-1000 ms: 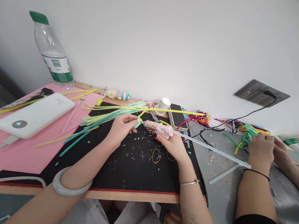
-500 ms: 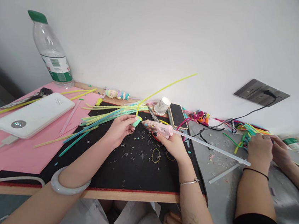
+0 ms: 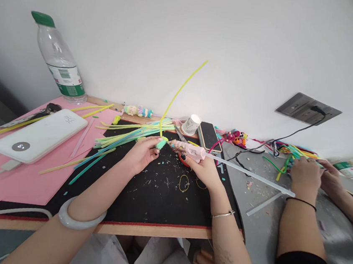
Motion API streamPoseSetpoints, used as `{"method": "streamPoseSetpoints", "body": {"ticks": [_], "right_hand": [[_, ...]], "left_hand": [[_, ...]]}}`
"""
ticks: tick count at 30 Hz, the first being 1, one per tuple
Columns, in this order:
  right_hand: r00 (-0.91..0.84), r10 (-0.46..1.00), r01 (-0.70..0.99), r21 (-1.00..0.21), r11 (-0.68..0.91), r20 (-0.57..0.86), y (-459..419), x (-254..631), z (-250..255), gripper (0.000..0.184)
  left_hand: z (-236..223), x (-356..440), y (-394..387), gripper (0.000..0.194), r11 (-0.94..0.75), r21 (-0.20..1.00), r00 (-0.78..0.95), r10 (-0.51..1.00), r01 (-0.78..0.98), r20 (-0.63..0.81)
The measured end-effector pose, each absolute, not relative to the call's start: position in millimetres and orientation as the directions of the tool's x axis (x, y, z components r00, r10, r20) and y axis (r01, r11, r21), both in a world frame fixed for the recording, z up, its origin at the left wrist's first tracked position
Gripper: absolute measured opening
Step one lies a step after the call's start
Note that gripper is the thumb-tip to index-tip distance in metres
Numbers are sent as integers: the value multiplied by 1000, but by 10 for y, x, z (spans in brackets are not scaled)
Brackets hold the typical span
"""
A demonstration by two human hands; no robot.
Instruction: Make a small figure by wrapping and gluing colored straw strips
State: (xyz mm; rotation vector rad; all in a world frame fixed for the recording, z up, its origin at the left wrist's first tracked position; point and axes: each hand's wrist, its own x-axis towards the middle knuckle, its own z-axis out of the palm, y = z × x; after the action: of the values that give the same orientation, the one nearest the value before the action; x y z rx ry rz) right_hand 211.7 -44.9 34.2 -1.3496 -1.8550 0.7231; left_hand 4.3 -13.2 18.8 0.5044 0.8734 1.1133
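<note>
A yellow stem point(image 3: 183, 86) rises steeply against the wall, swung up from its flatter slant a moment earlier. The left hand point(image 3: 143, 151) pinches its base and a small green piece point(image 3: 161, 143) above the black mat point(image 3: 157, 197), palm turned inward; the right hand point(image 3: 203, 167), forearm angled up from below, grips a pink glue gun point(image 3: 190, 150), nozzle near the piece.

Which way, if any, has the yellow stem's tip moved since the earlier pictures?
Yes: the yellow stem's tip swung up and left, away from the socket.
</note>
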Motion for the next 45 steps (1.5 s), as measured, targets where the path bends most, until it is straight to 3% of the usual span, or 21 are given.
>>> {"method": "streamPoseSetpoints", "body": {"ticks": [12, 28, 39, 45], "right_hand": [[-206, 947, 523, -790, 320, 247, -449, 2083, 365, 35], [-218, 960, 531, -803, 269, 177, -453, 2101, 342, 36], [-205, 948, 514, -798, 315, 243, -441, 2072, 357, 35], [-204, 957, 513, -810, 283, 205, -441, 2076, 328, 36]], "left_hand": [[185, 61, -137, 22, 399, 749, 185, 916, -529, -357], [257, 33, -113, 5, 481, 513, 288, 864, -711, -413], [236, 30, -115, 7, 488, 498, 291, 859, -717, -422], [243, 30, -102, 6, 498, 486, 307, 853, -718, -422]]}}
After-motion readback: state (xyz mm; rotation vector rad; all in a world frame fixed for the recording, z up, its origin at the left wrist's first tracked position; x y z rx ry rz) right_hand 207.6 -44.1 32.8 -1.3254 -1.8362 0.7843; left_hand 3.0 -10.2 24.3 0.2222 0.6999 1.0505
